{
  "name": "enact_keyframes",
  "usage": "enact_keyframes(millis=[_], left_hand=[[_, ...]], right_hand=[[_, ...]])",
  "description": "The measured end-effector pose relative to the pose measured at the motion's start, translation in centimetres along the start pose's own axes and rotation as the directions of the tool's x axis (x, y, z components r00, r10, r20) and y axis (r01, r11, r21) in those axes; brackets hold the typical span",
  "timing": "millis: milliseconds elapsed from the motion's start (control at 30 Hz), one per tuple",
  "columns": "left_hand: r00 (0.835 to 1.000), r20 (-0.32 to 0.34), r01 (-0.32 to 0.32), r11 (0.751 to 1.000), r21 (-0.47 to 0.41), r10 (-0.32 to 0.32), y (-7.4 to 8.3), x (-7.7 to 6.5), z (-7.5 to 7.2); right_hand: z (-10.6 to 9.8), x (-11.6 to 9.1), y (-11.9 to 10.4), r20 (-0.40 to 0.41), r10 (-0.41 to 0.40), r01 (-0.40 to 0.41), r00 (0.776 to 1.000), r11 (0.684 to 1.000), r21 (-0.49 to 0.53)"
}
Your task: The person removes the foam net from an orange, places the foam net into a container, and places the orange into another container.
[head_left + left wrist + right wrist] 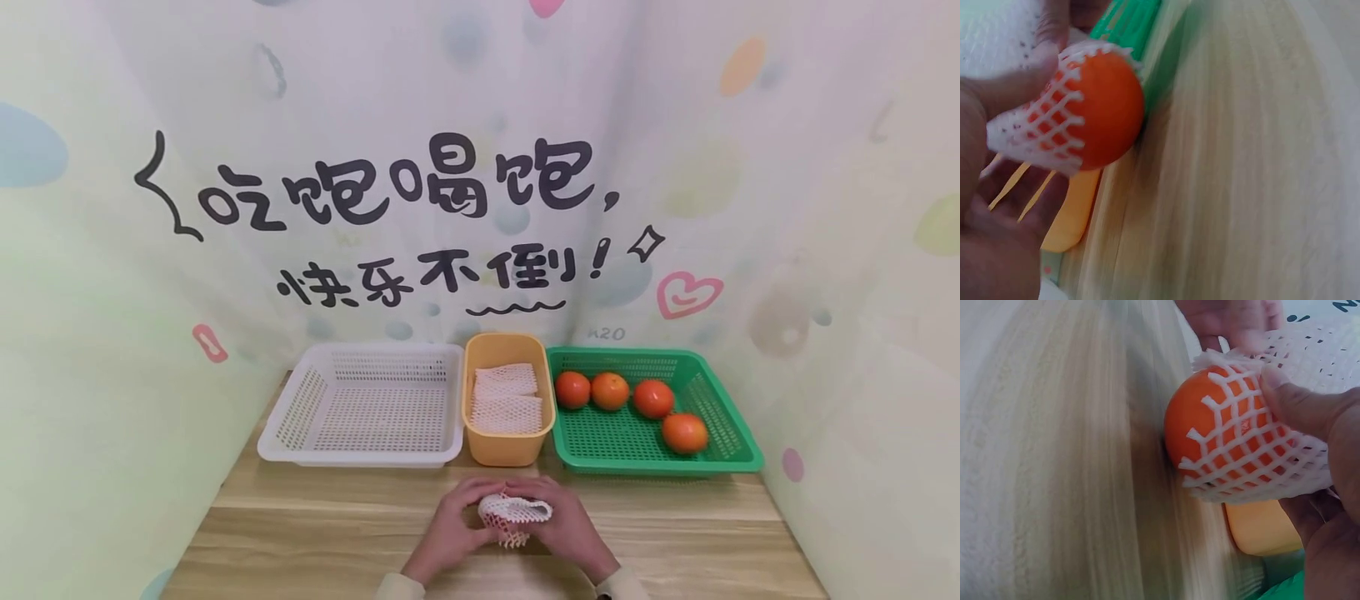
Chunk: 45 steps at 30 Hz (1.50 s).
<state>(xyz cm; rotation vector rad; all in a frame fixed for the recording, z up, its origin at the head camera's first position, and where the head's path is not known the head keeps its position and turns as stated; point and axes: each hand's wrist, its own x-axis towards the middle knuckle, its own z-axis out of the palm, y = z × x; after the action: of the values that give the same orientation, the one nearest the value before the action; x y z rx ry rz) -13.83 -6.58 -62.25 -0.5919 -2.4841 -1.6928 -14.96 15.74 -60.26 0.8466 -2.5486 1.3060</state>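
A white foam fruit net (517,508) is drawn partly over a red-orange tomato (1113,109), whose one end sticks out bare from the net's edge. My left hand (453,525) holds the net from the left side, thumb on one face and fingers on the other. From the opposite side my right hand (566,527) grips the same net, its thumb (1304,406) pressing on the mesh. Both hands are above the near part of the table, in front of the orange bin (507,450). In the head view most of the tomato is hidden by the net and hands.
Folded foam nets (507,400) lie in the orange bin. To its left stands a white perforated basket (360,457). On its right, a green basket (652,465) holds several tomatoes (652,398). A printed curtain (480,100) hangs behind the wooden table (300,525).
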Motion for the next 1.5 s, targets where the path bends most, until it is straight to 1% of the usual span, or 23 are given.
enact_keyframes(millis=[67, 167, 267, 433, 567, 633, 700, 767, 833, 867, 967, 1033, 1133, 1233, 1300, 1400, 1500], left_hand=[[1.0, -0.003, -0.017, 1.0, 0.008, 0.017, 0.0, 0.0, 0.0], [0.999, -0.045, -0.025, 1.0, 0.013, 0.026, 0.2, 0.1, 0.1], [0.996, -0.087, -0.014, 1.0, 0.013, 0.015, 0.4, 0.3, 0.2], [0.991, -0.126, 0.042, 0.998, -0.038, -0.047, 1.2, 0.4, 0.2], [0.987, -0.152, 0.05, 0.997, -0.061, -0.059, 1.7, 0.5, 0.2], [0.986, -0.161, 0.042, 0.997, -0.059, -0.051, 1.8, 0.6, 0.2], [0.985, -0.161, 0.047, 0.996, -0.08, -0.059, 1.8, 0.7, 0.2], [0.984, -0.155, 0.068, 0.992, -0.103, -0.083, 1.7, 0.6, 0.1], [0.983, -0.152, 0.087, 0.989, -0.122, -0.106, 1.6, 0.6, 0.0], [0.982, -0.151, 0.095, 0.987, -0.13, -0.114, 1.5, 0.6, -0.1], [0.981, -0.151, 0.102, 0.986, -0.133, -0.122, 1.4, 0.6, -0.5], [0.981, -0.154, 0.101, 0.987, -0.126, -0.12, 1.4, 0.6, -0.8], [0.98, -0.154, 0.111, 0.989, -0.102, -0.126, 1.6, 0.9, -1.3], [0.977, -0.144, 0.147, 0.986, -0.082, -0.158, 2.1, 1.3, -2.2], [0.978, -0.14, 0.146, 0.986, -0.079, -0.156, 2.5, 1.7, -3.0], [0.982, -0.138, 0.119, 0.991, -0.055, -0.126, 3.5, 2.6, -4.2], [0.989, -0.135, 0.066, 0.998, -0.004, -0.066, 4.7, 3.8, -5.3]], right_hand=[[0.0, 0.1, 0.0, -0.011, 0.002, -0.002, 1.0, 1.0, -0.01], [0.0, 0.3, -0.1, -0.043, 0.006, -0.006, 0.999, 1.0, -0.006], [0.0, 0.5, -0.4, -0.086, 0.005, -0.005, 0.996, 1.0, 0.007], [0.0, 0.8, -1.2, -0.135, 0.014, -0.01, 0.991, 1.0, 0.028], [0.3, 0.6, -1.4, -0.184, 0.034, -0.024, 0.982, 0.998, 0.059], [0.5, 0.5, -1.4, -0.214, 0.037, -0.02, 0.976, 0.997, 0.08], [0.6, 0.4, -1.3, -0.222, 0.062, -0.038, 0.973, 0.993, 0.109], [0.6, 0.3, -1.3, -0.184, 0.106, -0.084, 0.977, 0.989, 0.124], [0.6, 0.3, -1.2, -0.101, 0.154, -0.142, 0.983, 0.982, 0.121], [0.6, 0.2, -1.1, -0.049, 0.184, -0.177, 0.982, 0.977, 0.115], [0.8, -0.2, -0.8, 0.078, 0.241, -0.246, 0.967, 0.968, 0.058], [1.0, -0.5, -0.7, 0.123, 0.265, -0.27, 0.956, 0.962, 0.032], [1.1, -0.8, -0.5, 0.148, 0.284, -0.289, 0.947, 0.957, 0.01], [1.0, -0.9, -0.5, 0.163, 0.299, -0.304, 0.94, 0.953, 0.011], [0.9, -0.8, -0.5, 0.174, 0.298, -0.306, 0.939, 0.952, 0.02], [0.7, -0.8, -0.5, 0.193, 0.295, -0.308, 0.936, 0.95, 0.045], [0.6, -0.8, -0.6, 0.207, 0.287, -0.307, 0.935, 0.949, 0.07]])
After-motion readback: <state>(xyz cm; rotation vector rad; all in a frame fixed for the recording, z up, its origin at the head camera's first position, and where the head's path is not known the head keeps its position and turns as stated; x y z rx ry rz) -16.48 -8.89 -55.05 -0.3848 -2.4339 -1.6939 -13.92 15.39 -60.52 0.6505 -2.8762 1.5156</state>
